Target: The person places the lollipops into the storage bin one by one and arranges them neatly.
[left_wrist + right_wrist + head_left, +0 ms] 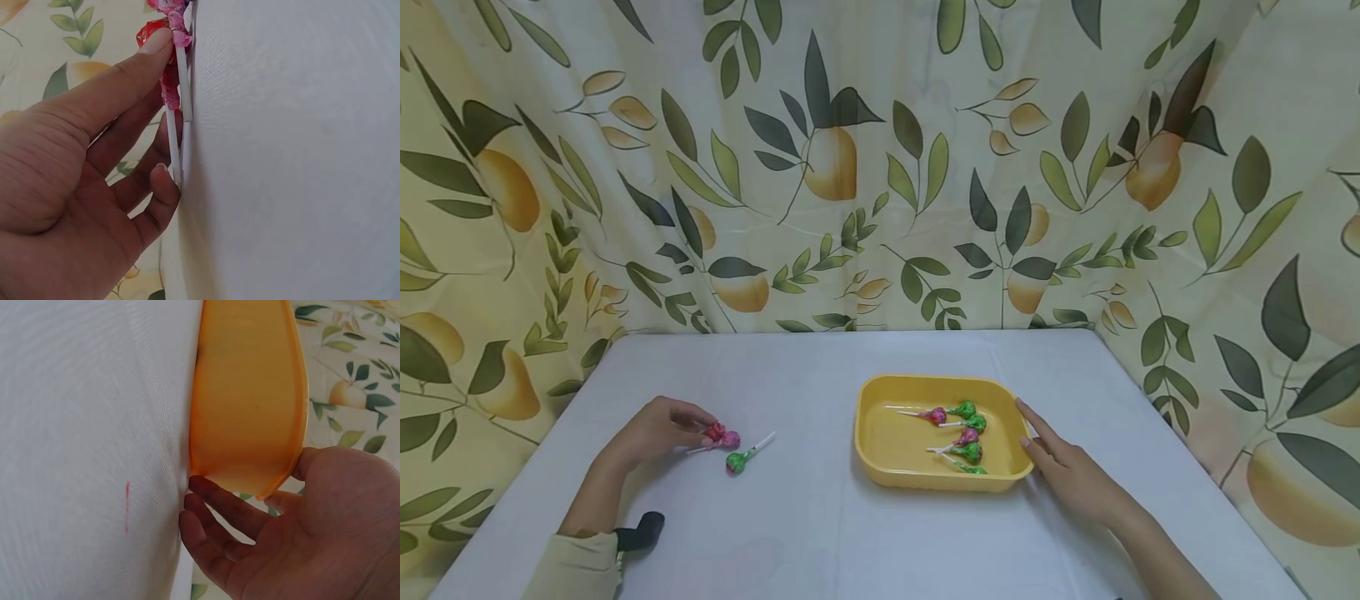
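Observation:
My left hand (pixel 655 429) pinches a red-wrapped lollipop (pixel 169 90) by its wrapped head, between the thumb and the fingers behind it. Right against it lies a pink lollipop (pixel 732 439), its white stick pointing left along the table. A green lollipop (pixel 736 462) rests just nearer me, stick slanting up to the right. On the right stands a yellow tray (pixel 880 429) holding several green and pink lollipops (pixel 972 452). At the tray's right end, my right hand (pixel 1075 479) touches rim and wall with loosely extended fingers (pixel 231 506).
A white cloth covers the table (pixel 790 533). Behind it and at both sides hangs a curtain (pixel 880 250) patterned with fruit and leaves. A black strap piece (pixel 642 532) sticks out from the left wrist, beside a pale sleeve (pixel 576 567).

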The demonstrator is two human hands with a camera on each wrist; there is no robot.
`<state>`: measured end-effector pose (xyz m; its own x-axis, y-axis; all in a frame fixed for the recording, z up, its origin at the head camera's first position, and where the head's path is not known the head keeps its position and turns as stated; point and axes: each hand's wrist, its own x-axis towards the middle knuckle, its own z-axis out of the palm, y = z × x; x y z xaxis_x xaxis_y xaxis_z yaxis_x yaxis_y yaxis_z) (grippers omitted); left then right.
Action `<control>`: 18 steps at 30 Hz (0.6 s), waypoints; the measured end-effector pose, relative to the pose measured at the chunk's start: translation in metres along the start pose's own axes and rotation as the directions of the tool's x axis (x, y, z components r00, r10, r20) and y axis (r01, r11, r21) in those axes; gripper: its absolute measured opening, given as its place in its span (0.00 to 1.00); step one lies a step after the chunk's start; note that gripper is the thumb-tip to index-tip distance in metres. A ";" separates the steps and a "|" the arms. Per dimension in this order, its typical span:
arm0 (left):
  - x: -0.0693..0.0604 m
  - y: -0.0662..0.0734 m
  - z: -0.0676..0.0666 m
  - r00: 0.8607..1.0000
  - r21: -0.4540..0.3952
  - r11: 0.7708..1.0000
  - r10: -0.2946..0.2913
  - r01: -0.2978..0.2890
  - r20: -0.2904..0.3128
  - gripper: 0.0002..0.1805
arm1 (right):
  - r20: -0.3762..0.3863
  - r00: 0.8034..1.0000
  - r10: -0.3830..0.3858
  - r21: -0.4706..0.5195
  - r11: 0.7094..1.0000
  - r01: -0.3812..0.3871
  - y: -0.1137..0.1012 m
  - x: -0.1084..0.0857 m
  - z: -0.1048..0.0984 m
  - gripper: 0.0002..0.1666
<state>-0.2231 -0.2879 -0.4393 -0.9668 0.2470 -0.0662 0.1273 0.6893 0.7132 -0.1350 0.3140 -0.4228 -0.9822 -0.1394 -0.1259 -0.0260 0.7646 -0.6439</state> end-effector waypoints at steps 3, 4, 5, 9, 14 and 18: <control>0.000 0.001 0.001 1.000 -0.009 1.000 -0.006 0.006 -0.006 0.13 | 0.000 1.000 0.003 0.006 1.000 -0.003 0.000 0.000 0.000 0.39; 0.000 0.001 0.001 1.000 -0.013 1.000 -0.007 0.007 -0.007 0.13 | 0.000 1.000 0.003 0.009 1.000 -0.003 0.000 0.000 0.000 0.39; 0.000 0.001 0.001 1.000 -0.014 1.000 -0.008 0.008 -0.006 0.13 | 0.000 1.000 0.004 0.010 1.000 -0.004 0.000 0.000 0.000 0.39; 0.001 0.000 0.002 1.000 -0.012 1.000 -0.010 0.010 0.002 0.13 | -0.001 1.000 0.001 0.012 1.000 -0.001 0.001 0.001 0.000 0.39; 0.003 -0.003 0.003 1.000 -0.006 1.000 -0.014 0.014 0.002 0.12 | -0.004 1.000 -0.008 0.008 1.000 0.008 0.002 0.001 0.000 0.39; 0.003 -0.004 0.004 1.000 0.007 1.000 -0.018 0.018 -0.004 0.12 | -0.006 1.000 -0.009 0.003 1.000 0.009 0.003 0.001 0.000 0.38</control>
<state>-0.2257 -0.2869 -0.4453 -0.9697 0.2320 -0.0763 0.1114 0.6982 0.7072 -0.1357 0.3160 -0.4251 -0.9830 -0.1425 -0.1154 -0.0345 0.7617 -0.6470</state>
